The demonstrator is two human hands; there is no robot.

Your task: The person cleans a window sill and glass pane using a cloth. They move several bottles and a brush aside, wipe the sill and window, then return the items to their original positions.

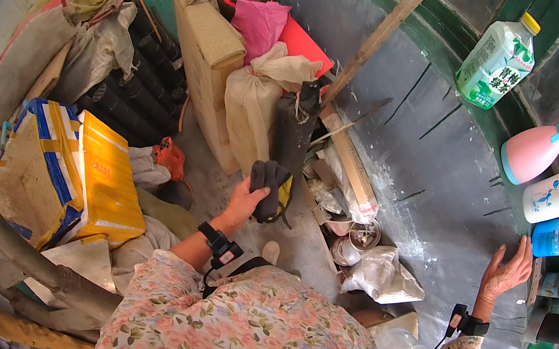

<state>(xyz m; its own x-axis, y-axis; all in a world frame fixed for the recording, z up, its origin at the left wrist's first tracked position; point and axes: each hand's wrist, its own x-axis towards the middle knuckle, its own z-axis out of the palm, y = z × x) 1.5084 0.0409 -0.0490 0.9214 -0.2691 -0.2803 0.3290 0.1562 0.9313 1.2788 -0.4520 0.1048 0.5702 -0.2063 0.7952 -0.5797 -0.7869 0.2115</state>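
Observation:
My left hand (244, 203) is closed on a folded dark grey cloth item with a yellow part (268, 192), perhaps a glove or a pair of them, held above the concrete floor. Far to the right, my right hand (509, 268) rests with extended fingers at the sill's edge, beside a blue bottle (558, 236); whether it touches the bottle is unclear. Past the blue bottle stand a white pump bottle (552, 196), a pink spray bottle (535, 153) and a large green-labelled drink bottle with a yellow cap (499, 61). Each wrist wears a black strap with a small device.
To the left lie a yellow box (108, 179), a taped foam box (38, 176) and black tubes (128, 98). Ahead stand tied sacks (251, 110) and a folded tan board or mat (211, 50). A wooden pole (378, 40) leans on the grey wall, above bags and jars (346, 252).

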